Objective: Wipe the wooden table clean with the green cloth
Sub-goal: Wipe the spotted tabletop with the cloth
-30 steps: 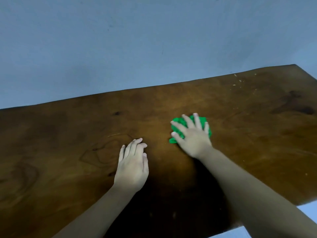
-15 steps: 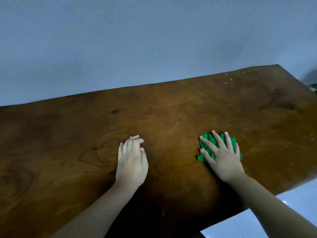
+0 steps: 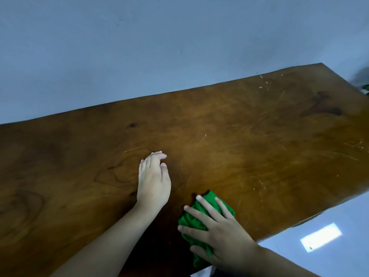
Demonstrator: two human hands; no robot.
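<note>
A dark brown wooden table (image 3: pixel 249 136) fills most of the view, tilted so its far right corner rises. My right hand (image 3: pixel 221 232) presses flat with spread fingers on the crumpled green cloth (image 3: pixel 191 222) near the table's front edge. Most of the cloth is hidden under the palm. My left hand (image 3: pixel 153 180) rests palm down on the bare wood to the left of the cloth, fingers together, holding nothing.
Pale crumbs and scratch marks (image 3: pixel 263 82) dot the far right corner and the right side of the table. A plain blue-grey wall (image 3: pixel 159 47) stands behind the table. Glossy floor (image 3: pixel 319 236) shows past the front right edge.
My right hand has slid the green cloth from mid-table rightward, then back toward the front edge near my body. My left hand has stayed in place.
</note>
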